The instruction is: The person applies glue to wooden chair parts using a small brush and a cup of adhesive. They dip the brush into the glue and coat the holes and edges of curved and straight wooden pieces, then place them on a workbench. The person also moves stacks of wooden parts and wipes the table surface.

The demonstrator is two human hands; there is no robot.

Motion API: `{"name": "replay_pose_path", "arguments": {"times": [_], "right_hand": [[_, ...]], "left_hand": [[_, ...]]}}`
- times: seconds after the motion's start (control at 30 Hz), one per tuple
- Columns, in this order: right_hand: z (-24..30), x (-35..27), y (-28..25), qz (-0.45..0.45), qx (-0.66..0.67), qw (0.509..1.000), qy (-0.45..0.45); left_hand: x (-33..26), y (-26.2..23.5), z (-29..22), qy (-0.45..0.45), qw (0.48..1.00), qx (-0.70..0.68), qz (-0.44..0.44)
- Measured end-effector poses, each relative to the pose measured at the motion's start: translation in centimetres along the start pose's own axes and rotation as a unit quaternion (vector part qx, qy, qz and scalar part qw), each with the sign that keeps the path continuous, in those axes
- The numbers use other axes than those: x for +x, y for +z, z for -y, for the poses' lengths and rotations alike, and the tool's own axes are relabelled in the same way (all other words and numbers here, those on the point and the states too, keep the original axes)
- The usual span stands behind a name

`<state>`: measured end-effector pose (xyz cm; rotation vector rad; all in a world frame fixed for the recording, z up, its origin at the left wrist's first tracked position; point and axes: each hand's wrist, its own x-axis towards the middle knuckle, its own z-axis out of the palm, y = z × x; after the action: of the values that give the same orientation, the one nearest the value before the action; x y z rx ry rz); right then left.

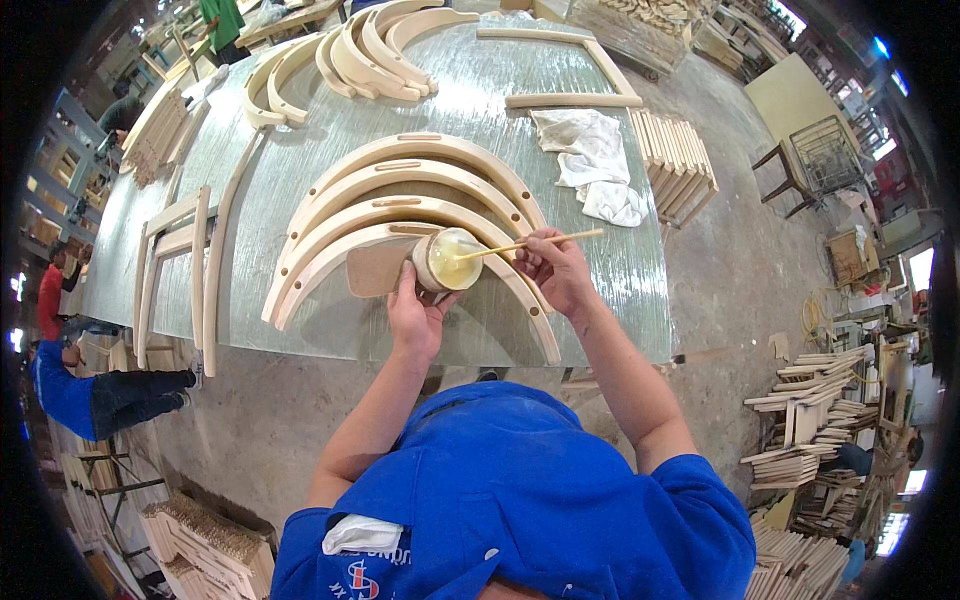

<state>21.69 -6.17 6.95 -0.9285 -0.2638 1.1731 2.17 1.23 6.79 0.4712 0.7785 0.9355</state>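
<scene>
Left hand [420, 315] holds cup [426, 262] from below, fingers curled around its side. Cup is tilted, pale yellow paste [460, 270] visible inside. Right hand [558, 272] pinches thin stick [500, 249], fingers narrow on it; stick's lower end reaches into cup. Cup is above curved wood pieces [412, 179], which lie nested on table [620, 300]. Flat brown piece [372, 271] shows just left of cup; cannot tell if they touch. White cloth [582, 160] lies crumpled farther on table, right side.
</scene>
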Motion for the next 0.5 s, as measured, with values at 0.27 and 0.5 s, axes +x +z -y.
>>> {"name": "replay_pose_path", "arguments": {"times": [0.27, 0.5], "right_hand": [[-2.9, -0.3, -0.2, -0.153, 0.036, 0.987, 0.017], [2.5, -3.2, -3.3, -0.125, -0.173, 0.960, -0.182]], "left_hand": [[1.2, 1.1, 1.9, -0.039, 0.999, 0.002, 0.035], [1.6, -1.4, 1.8, -0.041, 0.999, 0.006, 0.012]]}}
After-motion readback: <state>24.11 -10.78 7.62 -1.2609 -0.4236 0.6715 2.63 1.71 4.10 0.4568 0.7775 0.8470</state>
